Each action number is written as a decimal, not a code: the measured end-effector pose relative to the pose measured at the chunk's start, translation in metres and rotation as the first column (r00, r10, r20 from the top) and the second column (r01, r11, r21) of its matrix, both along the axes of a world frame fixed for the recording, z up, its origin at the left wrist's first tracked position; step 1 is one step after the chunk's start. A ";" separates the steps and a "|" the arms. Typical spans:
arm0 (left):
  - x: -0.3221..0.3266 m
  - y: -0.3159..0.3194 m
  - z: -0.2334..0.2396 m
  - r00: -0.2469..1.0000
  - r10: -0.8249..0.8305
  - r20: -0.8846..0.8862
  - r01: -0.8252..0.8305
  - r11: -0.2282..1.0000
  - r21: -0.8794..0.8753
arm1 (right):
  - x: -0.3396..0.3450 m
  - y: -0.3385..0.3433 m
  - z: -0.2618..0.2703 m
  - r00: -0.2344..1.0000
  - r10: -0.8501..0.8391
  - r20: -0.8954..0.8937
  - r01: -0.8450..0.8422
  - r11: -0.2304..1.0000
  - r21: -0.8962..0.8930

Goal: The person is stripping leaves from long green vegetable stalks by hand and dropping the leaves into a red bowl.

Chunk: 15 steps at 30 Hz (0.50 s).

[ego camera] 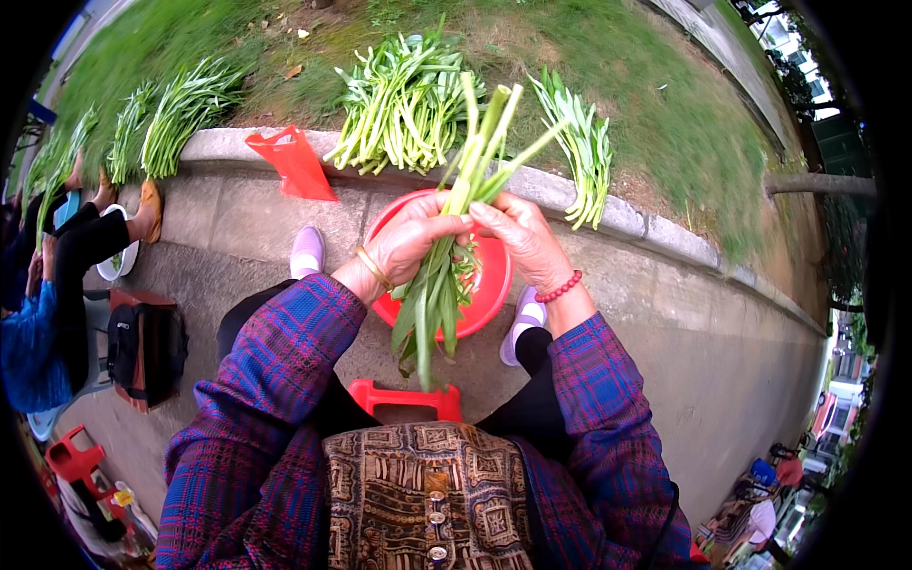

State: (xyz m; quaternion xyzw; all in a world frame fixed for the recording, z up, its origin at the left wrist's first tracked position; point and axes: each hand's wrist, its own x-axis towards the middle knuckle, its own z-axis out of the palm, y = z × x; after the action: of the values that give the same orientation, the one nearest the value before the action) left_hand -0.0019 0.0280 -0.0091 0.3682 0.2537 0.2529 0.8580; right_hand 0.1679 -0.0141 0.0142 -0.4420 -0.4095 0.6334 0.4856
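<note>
Over a red plastic basin (491, 285), my left hand (413, 246) grips a bunch of leafy green stalks (456, 192), cut stems pointing up and away, leaves hanging down toward me. My right hand (524, 239) pinches the same bunch from the other side, thumb and fingers close to my left thumb. Some loose leaves lie in the basin, partly hidden behind the bunch. A large pile of the same greens (402, 107) rests on the kerb and grass beyond. A smaller bundle (581, 153) lies on the kerb to the right.
A red plastic bag (296, 164) hangs over the stone kerb (221, 146). Close to me stands a red plastic stool (406, 402). On the left, a seated person (32, 349) holds greens near a white bucket (120, 246); a black bag (139, 349) and more bundles (189, 114) are there too.
</note>
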 end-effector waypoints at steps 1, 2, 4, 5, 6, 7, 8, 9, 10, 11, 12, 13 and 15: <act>0.001 0.000 -0.004 0.997 -0.068 0.030 0.067 0.997 0.025 | 0.003 -0.001 0.000 0.999 0.012 0.031 -0.011 1.000 -0.015; 0.002 -0.002 -0.008 0.995 -0.099 0.028 0.098 0.995 0.012 | 0.005 -0.003 0.002 0.998 0.024 0.062 -0.022 0.999 -0.031; 0.006 -0.003 -0.009 0.982 -0.123 -0.142 0.139 0.984 0.107 | 0.005 -0.006 0.000 0.991 -0.022 0.132 0.024 1.000 -0.013; 0.008 -0.003 -0.010 0.966 -0.127 -0.227 0.164 0.975 0.152 | 0.001 -0.006 -0.008 0.982 -0.079 0.170 0.076 0.997 0.025; 0.009 -0.001 -0.004 0.905 -0.130 -0.405 0.270 0.910 0.313 | -0.004 -0.007 -0.016 0.968 -0.138 0.209 0.127 0.990 0.065; 0.011 -0.003 -0.004 0.929 -0.113 -0.352 0.219 0.935 0.280 | -0.005 -0.008 -0.021 0.949 -0.196 0.245 0.175 0.979 0.107; 0.015 -0.007 -0.005 0.950 -0.092 -0.300 0.169 0.955 0.242 | -0.003 -0.009 -0.023 0.915 -0.215 0.341 0.157 0.969 0.189; 0.014 -0.007 -0.004 0.966 -0.058 -0.253 0.112 0.972 0.205 | -0.003 -0.007 -0.022 0.909 -0.198 0.366 0.136 0.973 0.189; 0.014 -0.007 -0.010 0.987 -0.057 -0.147 0.074 0.991 0.110 | -0.001 -0.005 -0.018 0.902 -0.182 0.391 0.115 0.975 0.188; 0.013 -0.005 -0.013 0.994 -0.038 -0.106 0.046 0.996 0.079 | 0.001 -0.004 -0.014 0.894 -0.165 0.416 0.094 0.978 0.187; 0.012 -0.004 -0.012 0.998 -0.020 -0.063 0.023 0.999 0.044 | 0.002 -0.004 -0.006 0.927 -0.143 0.346 0.096 0.984 0.148; 0.011 -0.003 -0.011 1.000 0.000 -0.022 0.000 1.000 0.009 | 0.002 -0.005 -0.001 0.939 -0.176 0.295 0.136 0.979 0.152; 0.009 -0.001 -0.007 0.999 0.006 -0.038 -0.007 0.999 -0.049 | 0.005 -0.007 0.004 0.950 -0.245 0.192 0.218 0.964 0.149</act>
State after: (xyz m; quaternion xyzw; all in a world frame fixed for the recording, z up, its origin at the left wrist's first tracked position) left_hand 0.0070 0.0272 -0.0157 0.3512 0.2774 0.2423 0.8608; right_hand 0.1726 -0.0211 0.0184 -0.5195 -0.4426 0.4949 0.5378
